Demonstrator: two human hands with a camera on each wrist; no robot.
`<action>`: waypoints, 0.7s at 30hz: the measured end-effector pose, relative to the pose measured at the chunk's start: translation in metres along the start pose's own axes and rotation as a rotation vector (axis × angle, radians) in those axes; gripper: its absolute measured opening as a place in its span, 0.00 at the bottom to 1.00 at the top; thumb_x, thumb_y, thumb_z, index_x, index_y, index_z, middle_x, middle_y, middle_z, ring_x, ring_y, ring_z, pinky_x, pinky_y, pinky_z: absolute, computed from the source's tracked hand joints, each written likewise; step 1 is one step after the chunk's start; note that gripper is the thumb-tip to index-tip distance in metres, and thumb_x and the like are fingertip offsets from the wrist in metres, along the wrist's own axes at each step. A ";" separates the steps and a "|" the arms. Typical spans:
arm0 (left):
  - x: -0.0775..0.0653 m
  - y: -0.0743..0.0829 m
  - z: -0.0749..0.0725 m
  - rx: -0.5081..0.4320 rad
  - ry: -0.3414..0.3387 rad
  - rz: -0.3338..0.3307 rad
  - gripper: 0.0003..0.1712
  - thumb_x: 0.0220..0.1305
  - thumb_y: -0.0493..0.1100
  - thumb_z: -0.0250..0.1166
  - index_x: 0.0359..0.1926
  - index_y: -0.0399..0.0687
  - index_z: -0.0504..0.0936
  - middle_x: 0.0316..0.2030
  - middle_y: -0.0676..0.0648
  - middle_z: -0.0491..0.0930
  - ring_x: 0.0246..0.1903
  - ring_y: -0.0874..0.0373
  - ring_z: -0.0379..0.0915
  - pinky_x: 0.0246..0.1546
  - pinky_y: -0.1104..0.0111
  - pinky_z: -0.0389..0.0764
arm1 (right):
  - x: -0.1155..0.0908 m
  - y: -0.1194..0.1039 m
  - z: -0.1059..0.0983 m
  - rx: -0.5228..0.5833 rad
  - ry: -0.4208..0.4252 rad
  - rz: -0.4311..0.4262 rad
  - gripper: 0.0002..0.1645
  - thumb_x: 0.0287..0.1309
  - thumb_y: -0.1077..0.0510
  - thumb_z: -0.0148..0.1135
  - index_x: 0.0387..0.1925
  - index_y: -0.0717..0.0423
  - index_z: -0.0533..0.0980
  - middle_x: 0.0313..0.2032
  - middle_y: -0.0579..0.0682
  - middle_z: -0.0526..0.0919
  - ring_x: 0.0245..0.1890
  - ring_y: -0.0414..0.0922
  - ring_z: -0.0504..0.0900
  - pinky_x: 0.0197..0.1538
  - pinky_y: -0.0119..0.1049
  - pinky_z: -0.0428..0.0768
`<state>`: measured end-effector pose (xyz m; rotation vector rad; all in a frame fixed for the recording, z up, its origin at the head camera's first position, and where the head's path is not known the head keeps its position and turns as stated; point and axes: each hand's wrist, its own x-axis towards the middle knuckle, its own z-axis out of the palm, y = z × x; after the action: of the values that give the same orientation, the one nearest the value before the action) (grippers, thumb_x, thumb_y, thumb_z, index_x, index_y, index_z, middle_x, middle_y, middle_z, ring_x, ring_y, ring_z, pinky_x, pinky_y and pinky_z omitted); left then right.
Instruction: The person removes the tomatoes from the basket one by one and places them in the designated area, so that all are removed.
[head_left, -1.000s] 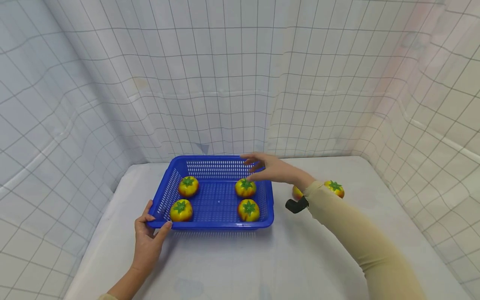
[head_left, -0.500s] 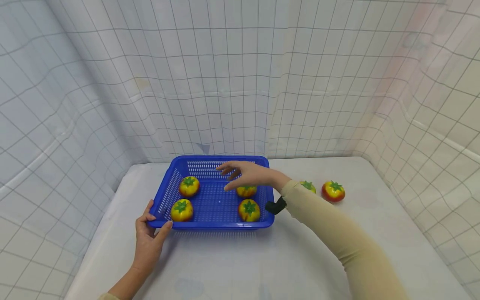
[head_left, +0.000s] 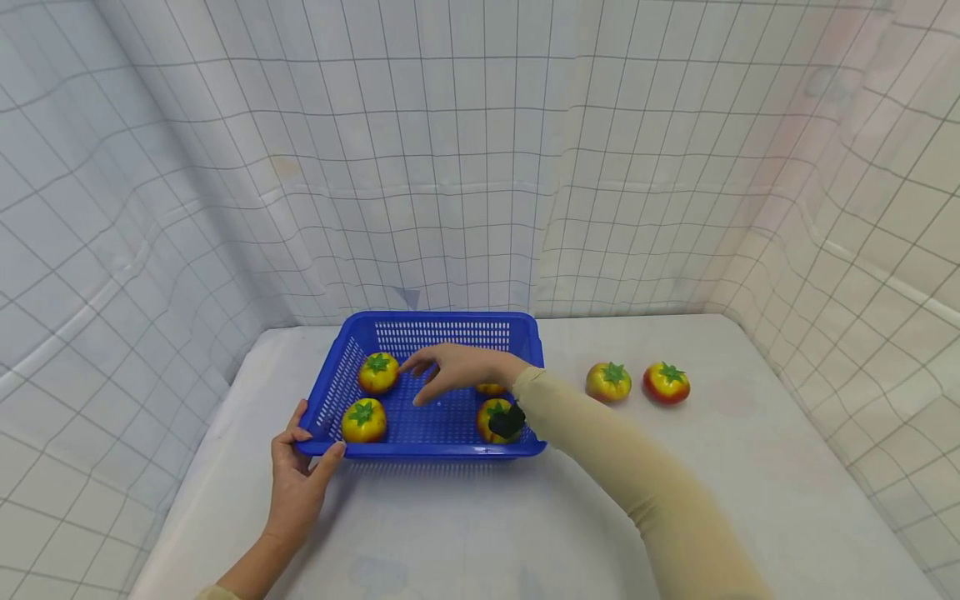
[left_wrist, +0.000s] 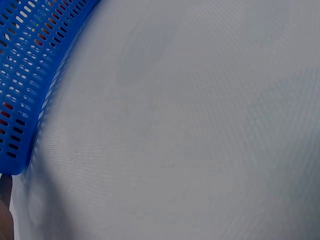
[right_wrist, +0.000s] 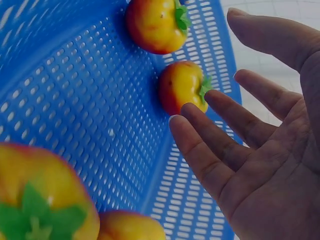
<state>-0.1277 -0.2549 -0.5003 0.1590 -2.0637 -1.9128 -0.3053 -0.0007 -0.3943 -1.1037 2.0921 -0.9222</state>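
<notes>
- Your left hand (head_left: 292, 471) grips the near-left corner of the blue perforated plastic basket (head_left: 427, 451), thumb on the front rim.
- Your right hand (head_left: 459, 368) hovers inside it, fingers spread and gently bent, holding nothing.
- Just beyond your right fingertips sits the back-left tomato-like fruit (head_left: 377, 375); the front-left fruit (head_left: 363, 422) is nearer your left thumb.
- Beneath your right wrist lie the back-right fruit (head_left: 490, 389) and front-right fruit (head_left: 487, 419).
- Well right of those fingers, two loose fruits (head_left: 609, 383) rest on the white-covered table (head_left: 465, 533).
</notes>
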 end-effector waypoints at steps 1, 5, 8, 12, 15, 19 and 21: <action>0.000 0.000 0.000 -0.003 -0.001 0.004 0.24 0.74 0.36 0.61 0.53 0.53 0.52 0.81 0.55 0.43 0.77 0.41 0.44 0.54 0.85 0.70 | 0.003 0.000 0.002 -0.013 -0.004 -0.001 0.37 0.61 0.46 0.73 0.69 0.47 0.72 0.64 0.46 0.77 0.67 0.50 0.72 0.63 0.39 0.75; 0.000 0.000 0.000 -0.008 -0.001 0.006 0.24 0.75 0.36 0.61 0.53 0.53 0.52 0.81 0.55 0.43 0.77 0.41 0.44 0.54 0.84 0.70 | 0.016 -0.002 0.008 -0.035 -0.017 0.004 0.39 0.61 0.47 0.73 0.71 0.50 0.71 0.66 0.53 0.76 0.67 0.53 0.71 0.65 0.42 0.73; 0.001 0.000 0.000 -0.005 0.003 0.006 0.24 0.75 0.36 0.61 0.53 0.54 0.52 0.81 0.56 0.44 0.77 0.42 0.45 0.54 0.84 0.71 | 0.025 -0.003 0.013 -0.046 -0.023 0.011 0.40 0.61 0.48 0.73 0.71 0.51 0.70 0.65 0.54 0.76 0.67 0.53 0.72 0.65 0.41 0.73; 0.000 -0.001 0.000 -0.007 0.001 0.013 0.24 0.75 0.35 0.61 0.52 0.56 0.52 0.81 0.55 0.43 0.76 0.42 0.46 0.54 0.84 0.71 | 0.035 -0.006 0.021 -0.062 -0.031 0.029 0.40 0.61 0.51 0.74 0.71 0.52 0.69 0.65 0.55 0.76 0.65 0.50 0.73 0.63 0.37 0.75; 0.000 -0.002 -0.001 -0.009 -0.007 0.024 0.24 0.75 0.35 0.60 0.52 0.56 0.52 0.81 0.54 0.43 0.76 0.41 0.45 0.54 0.84 0.71 | 0.041 -0.010 0.026 -0.089 -0.039 0.050 0.40 0.61 0.53 0.74 0.72 0.51 0.69 0.65 0.54 0.76 0.64 0.48 0.74 0.62 0.35 0.76; 0.000 -0.002 -0.001 -0.007 -0.010 0.032 0.24 0.75 0.34 0.60 0.52 0.55 0.52 0.81 0.54 0.43 0.76 0.41 0.45 0.55 0.84 0.70 | 0.049 -0.015 0.032 -0.089 -0.055 0.081 0.39 0.61 0.56 0.73 0.72 0.50 0.69 0.64 0.53 0.77 0.58 0.45 0.78 0.56 0.32 0.79; 0.000 -0.002 -0.001 -0.005 -0.010 0.032 0.24 0.75 0.34 0.60 0.52 0.55 0.52 0.81 0.54 0.43 0.76 0.41 0.45 0.55 0.84 0.70 | 0.051 -0.017 0.033 -0.076 -0.063 0.092 0.39 0.61 0.58 0.73 0.72 0.50 0.69 0.64 0.53 0.76 0.53 0.42 0.79 0.51 0.31 0.81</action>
<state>-0.1274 -0.2556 -0.5025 0.1144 -2.0550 -1.9036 -0.2972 -0.0617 -0.4097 -1.0508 2.1231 -0.7605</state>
